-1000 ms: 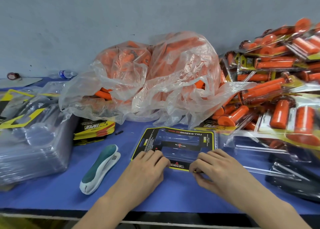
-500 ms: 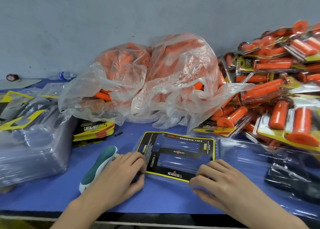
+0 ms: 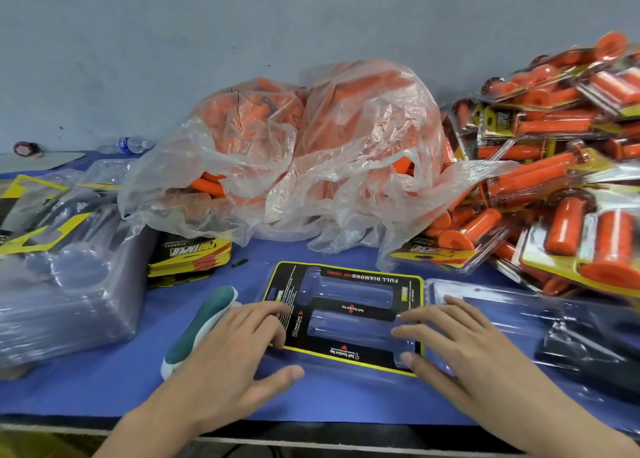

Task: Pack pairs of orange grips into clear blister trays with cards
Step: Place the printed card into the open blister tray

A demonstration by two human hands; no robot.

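Both hands are down flat. The left hand [image 3: 239, 357] has its fingers straight and spread, fingertips pressing on the left end of the black-and-yellow card [image 3: 353, 308], thumb stretched out along the card's near edge. The right hand [image 3: 460, 347] mirrors it, fingers loose and apart, resting on the card's right end, gripping nothing. The card sits in a clear tray [image 3: 325, 369] lying flat on the blue table [image 3: 104, 381], and the tray's clear lid half [image 3: 512, 305] lies open just right of the card.

Just left of the card, partly under the left wrist, lies a teal-and-white stapler [image 3: 197, 329]. Behind the card and to the left is a short stack of printed cards [image 3: 188, 253], and farther left of the card a tall stack of empty trays [image 3: 62, 284]. Directly behind the card slumps a big crumpled plastic bag [image 3: 363, 167] full of loose orange grips [image 3: 207, 186]. Behind the card and to the right rises a heap of finished packs [image 3: 554, 180], orange grips sealed inside. Far behind the card on the left, against the wall, a water bottle [image 3: 130, 144] lies on its side.
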